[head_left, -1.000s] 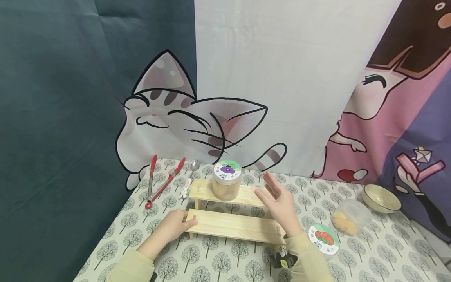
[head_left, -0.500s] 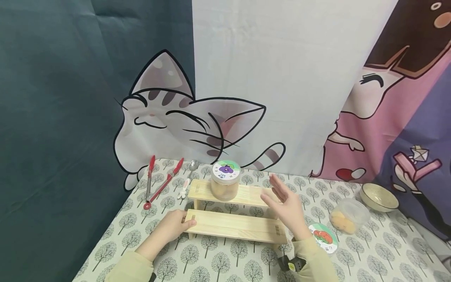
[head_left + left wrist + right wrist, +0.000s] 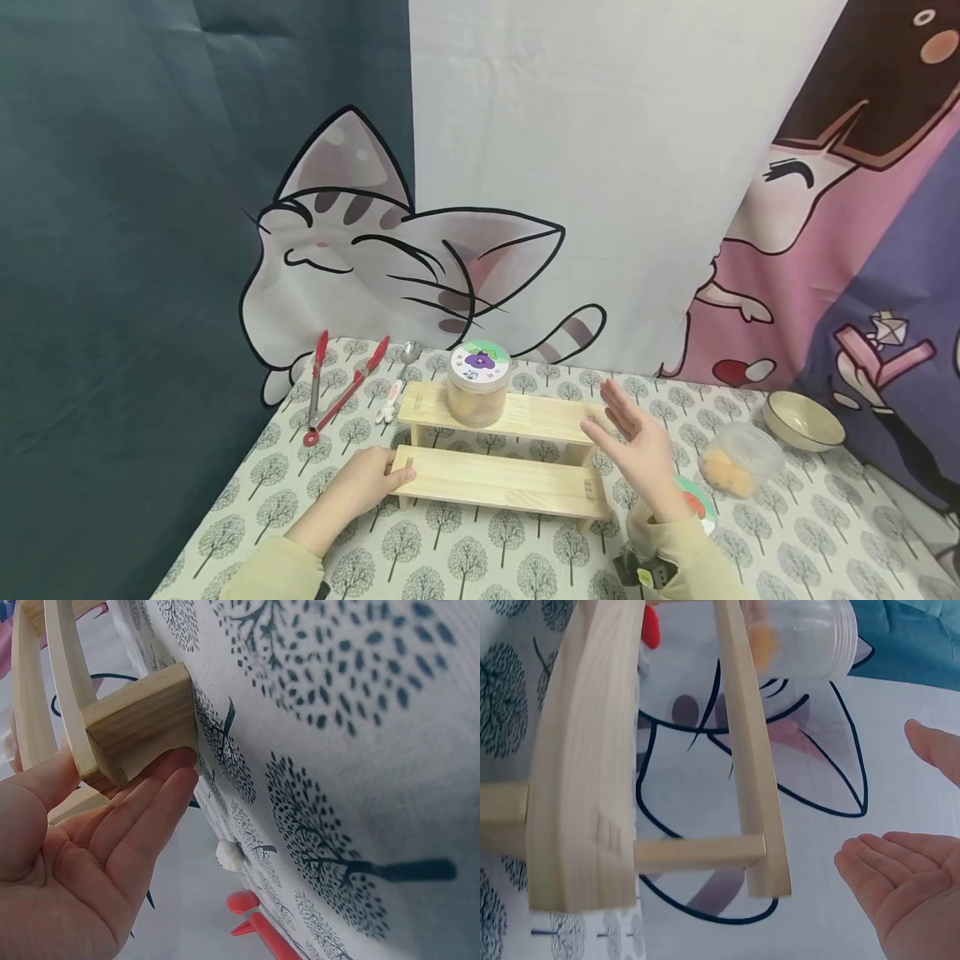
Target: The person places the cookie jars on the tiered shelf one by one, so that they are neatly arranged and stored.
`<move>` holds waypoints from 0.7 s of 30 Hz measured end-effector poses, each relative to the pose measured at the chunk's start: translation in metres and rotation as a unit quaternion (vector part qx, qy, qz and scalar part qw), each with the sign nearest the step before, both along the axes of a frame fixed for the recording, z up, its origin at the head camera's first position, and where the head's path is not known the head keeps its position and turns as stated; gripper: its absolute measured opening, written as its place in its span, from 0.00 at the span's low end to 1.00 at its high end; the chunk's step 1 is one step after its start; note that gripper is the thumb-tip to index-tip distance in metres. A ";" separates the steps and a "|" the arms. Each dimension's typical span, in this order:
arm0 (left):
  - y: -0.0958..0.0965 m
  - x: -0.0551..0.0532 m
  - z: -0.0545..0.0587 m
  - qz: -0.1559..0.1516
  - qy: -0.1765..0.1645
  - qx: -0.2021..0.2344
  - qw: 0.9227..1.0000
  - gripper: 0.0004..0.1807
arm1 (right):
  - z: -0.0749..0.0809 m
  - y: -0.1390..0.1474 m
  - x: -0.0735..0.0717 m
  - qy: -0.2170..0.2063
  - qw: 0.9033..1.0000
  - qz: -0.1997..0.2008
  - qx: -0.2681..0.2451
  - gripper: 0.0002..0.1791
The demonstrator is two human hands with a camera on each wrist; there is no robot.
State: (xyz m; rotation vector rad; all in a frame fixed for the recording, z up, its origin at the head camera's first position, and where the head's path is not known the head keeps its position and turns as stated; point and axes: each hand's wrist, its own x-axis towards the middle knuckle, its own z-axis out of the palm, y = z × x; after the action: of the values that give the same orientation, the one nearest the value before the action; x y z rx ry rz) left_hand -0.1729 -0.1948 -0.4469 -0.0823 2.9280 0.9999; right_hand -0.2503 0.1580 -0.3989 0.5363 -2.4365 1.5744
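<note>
A two-tier pale wooden rack (image 3: 502,483) stands on the table. My left hand (image 3: 363,483) grips the left end of its lower board; in the left wrist view the thumb lies on one side of the wood (image 3: 142,712) and the fingers on the other. On the upper board sits a clear jar (image 3: 478,404) with an eggplant picture on its lid and something yellowish inside. My right hand (image 3: 636,446) hovers by the rack's right end, holding nothing, thumb and fingers apart. Below it, a tomato-labelled lid (image 3: 699,504) is partly hidden by my wrist.
Right of the rack a clear tub (image 3: 750,454) with yellow pieces lies tilted beside a cream bowl (image 3: 805,423). Red-tipped tongs (image 3: 348,404) and a spoon (image 3: 396,387) with a white handle lie to the left. A printed curtain (image 3: 487,275) hangs behind the table.
My right hand has drifted right, away from the eggplant jar, and now covers more of the tomato lid. My left hand keeps its grip on the rack, and the jar stays put.
</note>
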 end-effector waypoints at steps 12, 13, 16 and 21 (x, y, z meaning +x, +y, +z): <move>-0.001 0.001 0.000 -0.013 0.014 0.011 1.000 0.17 | -0.005 0.016 0.003 -0.022 1.000 -0.018 0.012 0.44; -0.001 0.000 0.000 -0.008 0.011 0.015 1.000 0.16 | -0.005 0.017 0.003 -0.020 1.000 -0.018 0.014 0.44; 0.000 0.000 -0.001 0.000 0.004 0.013 1.000 0.15 | -0.005 0.021 0.002 -0.009 0.999 -0.020 0.023 0.44; 0.001 0.000 -0.001 0.005 -0.002 0.005 1.000 0.15 | -0.007 0.028 0.002 0.000 0.999 -0.027 0.028 0.44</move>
State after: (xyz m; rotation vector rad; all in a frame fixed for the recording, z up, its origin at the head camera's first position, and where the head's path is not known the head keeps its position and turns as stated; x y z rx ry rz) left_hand -0.1727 -0.1941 -0.4482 -0.0986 2.9222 1.0154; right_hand -0.2483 0.1863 -0.4054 0.4751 -2.4800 1.4875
